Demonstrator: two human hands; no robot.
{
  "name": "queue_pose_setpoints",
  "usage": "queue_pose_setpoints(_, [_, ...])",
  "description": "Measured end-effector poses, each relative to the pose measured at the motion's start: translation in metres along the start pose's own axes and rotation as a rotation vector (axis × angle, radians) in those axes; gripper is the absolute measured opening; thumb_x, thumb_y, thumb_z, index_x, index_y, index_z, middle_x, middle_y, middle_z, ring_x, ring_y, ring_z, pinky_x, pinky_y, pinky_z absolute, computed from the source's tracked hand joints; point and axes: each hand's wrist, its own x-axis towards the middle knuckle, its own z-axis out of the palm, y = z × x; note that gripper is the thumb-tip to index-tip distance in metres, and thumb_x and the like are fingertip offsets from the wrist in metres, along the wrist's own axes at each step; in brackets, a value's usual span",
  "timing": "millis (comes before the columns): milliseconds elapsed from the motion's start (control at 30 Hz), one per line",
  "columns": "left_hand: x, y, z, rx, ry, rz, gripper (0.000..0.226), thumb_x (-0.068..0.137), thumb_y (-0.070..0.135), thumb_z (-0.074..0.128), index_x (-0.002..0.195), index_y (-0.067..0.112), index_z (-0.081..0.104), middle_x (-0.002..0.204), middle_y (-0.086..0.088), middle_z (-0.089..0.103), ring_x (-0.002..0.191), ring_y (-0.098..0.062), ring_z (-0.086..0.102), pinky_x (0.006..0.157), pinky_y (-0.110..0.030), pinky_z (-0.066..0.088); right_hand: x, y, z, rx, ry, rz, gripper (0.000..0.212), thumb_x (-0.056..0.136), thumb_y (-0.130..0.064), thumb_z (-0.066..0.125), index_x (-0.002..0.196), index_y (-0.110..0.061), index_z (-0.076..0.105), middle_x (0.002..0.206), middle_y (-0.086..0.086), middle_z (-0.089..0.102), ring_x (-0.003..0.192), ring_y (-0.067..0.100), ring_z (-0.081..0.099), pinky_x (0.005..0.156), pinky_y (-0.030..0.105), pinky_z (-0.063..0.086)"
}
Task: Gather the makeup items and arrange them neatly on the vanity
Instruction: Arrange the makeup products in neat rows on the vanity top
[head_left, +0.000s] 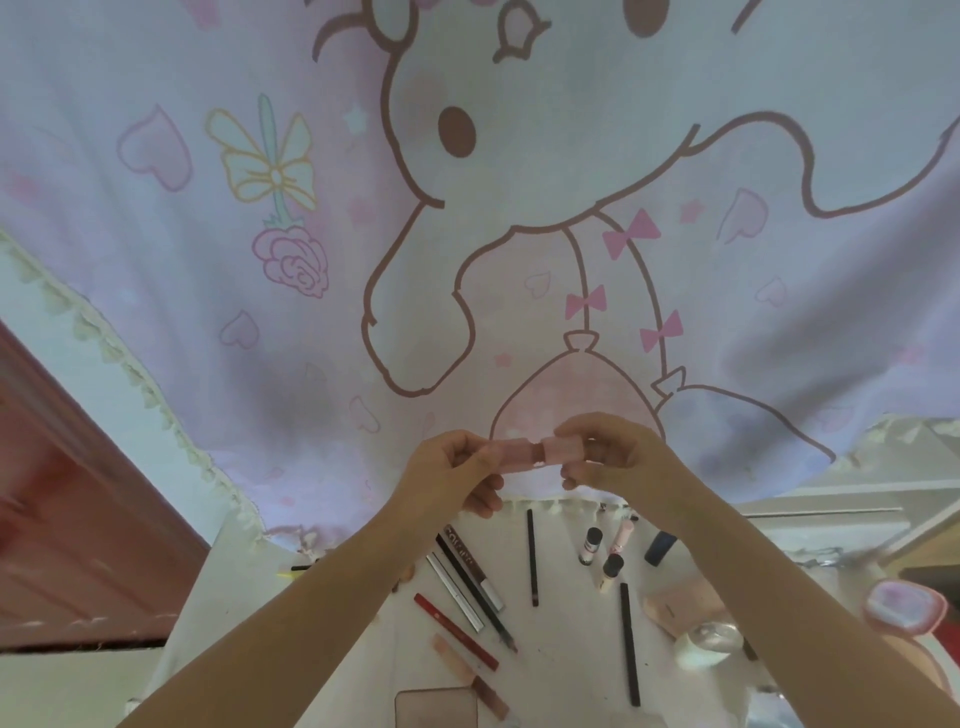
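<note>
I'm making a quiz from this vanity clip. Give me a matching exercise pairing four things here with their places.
Things:
1. pink lipstick tube
2. red pencil
3. beige compact
4. cartoon curtain

Places:
A. hanging behind the vanity
B. lying flat left of centre, below the left forearm
C. held up between left hand and right hand
D. on the right side, near a clear round jar

Pairs: 1-C, 2-B, 3-D, 4-A

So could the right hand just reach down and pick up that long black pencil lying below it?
Probably not right now: the right hand is busy, pinching the small pink tube together with the left hand. The black pencil itself lies uncovered on the vanity.
</note>
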Motion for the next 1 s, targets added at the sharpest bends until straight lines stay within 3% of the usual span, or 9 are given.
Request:
queue_pose_setpoints(67, [0.001, -0.001, 0.000, 0.002, -0.008, -0.010, 0.013, 0.088, 0.009, 0.054, 0.077, 0.011, 0.060, 0.047, 0.006, 0.063, 0.039, -0.005, 0.057, 0.041, -0.014, 0.048, -0.002, 0.000, -0.001, 0.064, -0.031, 0.033, 0.041, 0.075, 0.012, 0.061, 0.094, -0.024, 0.061, 0.086, -0.005, 0.068, 0.073, 0.013, 0.069, 0.067, 0.019, 0.055])
queue_pose_setpoints(133, [0.002, -0.001, 0.000, 0.005, -0.013, 0.003, 0.012, 0.087, 0.008, 0.055, 0.077, 0.011, 0.060, 0.048, 0.006, 0.063, 0.040, -0.005, 0.058, 0.042, -0.014, 0.048, -0.001, -0.005, 0.000, 0.167, -0.085, 0.131, 0.034, 0.072, -0.017, 0.071, 0.103, -0.023, 0.058, 0.088, -0.002, 0.068, 0.071, 0.018, 0.069, 0.061, 0.023, 0.055])
queue_pose_setpoints(200, [0.002, -0.001, 0.001, 0.022, -0.014, 0.026, 0.011, 0.087, 0.008, 0.056, 0.077, 0.012, 0.060, 0.048, 0.007, 0.063, 0.041, -0.005, 0.058, 0.043, -0.014, 0.048, 0.003, -0.009, 0.002, 0.149, -0.094, 0.276, 0.040, 0.078, -0.043, 0.058, 0.105, -0.014, 0.057, 0.071, 0.001, 0.069, 0.053, 0.016, 0.064, 0.047, 0.022, 0.052])
queue_pose_setpoints(233, [0.003, -0.002, 0.002, 0.032, -0.015, 0.038, 0.011, 0.086, 0.008, 0.057, 0.077, 0.012, 0.060, 0.048, 0.007, 0.063, 0.041, -0.005, 0.058, 0.043, -0.014, 0.048, 0.004, -0.009, 0.003, 0.091, -0.082, 0.329, 0.040, 0.085, -0.045, 0.047, 0.098, -0.009, 0.058, 0.060, 0.001, 0.067, 0.043, 0.014, 0.059, 0.040, 0.019, 0.047])
queue_pose_setpoints(367, [0.004, -0.004, 0.003, 0.037, -0.019, 0.051, 0.008, 0.085, 0.010, 0.059, 0.077, 0.013, 0.060, 0.049, 0.007, 0.064, 0.042, -0.005, 0.059, 0.043, -0.014, 0.048, 0.006, -0.006, 0.005, -0.011, -0.037, 0.258, 0.027, 0.093, -0.025, 0.045, 0.077, -0.009, 0.059, 0.045, -0.003, 0.058, 0.033, 0.007, 0.048, 0.035, 0.016, 0.039])
queue_pose_setpoints(533, [0.007, -0.015, 0.001, -0.025, -0.019, -0.046, 0.012, 0.088, 0.014, 0.055, 0.077, 0.010, 0.059, 0.049, 0.004, 0.064, 0.040, -0.008, 0.058, 0.041, -0.016, 0.047, 0.007, -0.003, 0.005, -0.008, -0.027, 0.203, 0.006, 0.084, -0.014, 0.061, 0.089, -0.011, 0.064, 0.057, -0.006, 0.064, 0.049, 0.007, 0.058, 0.048, 0.015, 0.048])
queue_pose_setpoints(767, [0.002, -0.044, 0.013, -0.074, -0.056, -0.202, 0.016, 0.088, 0.023, 0.055, 0.078, 0.010, 0.058, 0.050, 0.004, 0.064, 0.042, -0.007, 0.059, 0.041, -0.015, 0.047, -0.001, 0.014, 0.008, -0.343, -0.078, 0.247, 0.026, 0.079, -0.008, 0.067, 0.102, -0.017, 0.059, 0.091, -0.002, 0.061, 0.069, 0.007, 0.061, 0.067, 0.013, 0.052])
queue_pose_setpoints(867, [0.000, -0.054, 0.020, -0.074, -0.103, -0.229, 0.018, 0.089, 0.025, 0.053, 0.078, 0.010, 0.057, 0.049, 0.004, 0.064, 0.041, -0.007, 0.059, 0.041, -0.015, 0.046, -0.003, 0.019, 0.011, -0.567, -0.132, 0.215, 0.035, 0.077, -0.019, 0.069, 0.111, -0.022, 0.058, 0.096, -0.011, 0.056, 0.075, -0.008, 0.051, 0.064, -0.004, 0.040])
queue_pose_setpoints(1000, [0.001, -0.066, 0.028, -0.100, -0.131, -0.269, 0.015, 0.089, 0.025, 0.053, 0.085, 0.011, 0.053, 0.048, 0.003, 0.064, 0.040, -0.008, 0.058, 0.041, -0.016, 0.047, -0.005, 0.026, 0.011, -0.579, -0.198, 0.252, 0.041, 0.079, -0.020, 0.068, 0.118, -0.015, 0.057, 0.096, -0.009, 0.054, 0.068, -0.004, 0.052, 0.049, -0.001, 0.040])
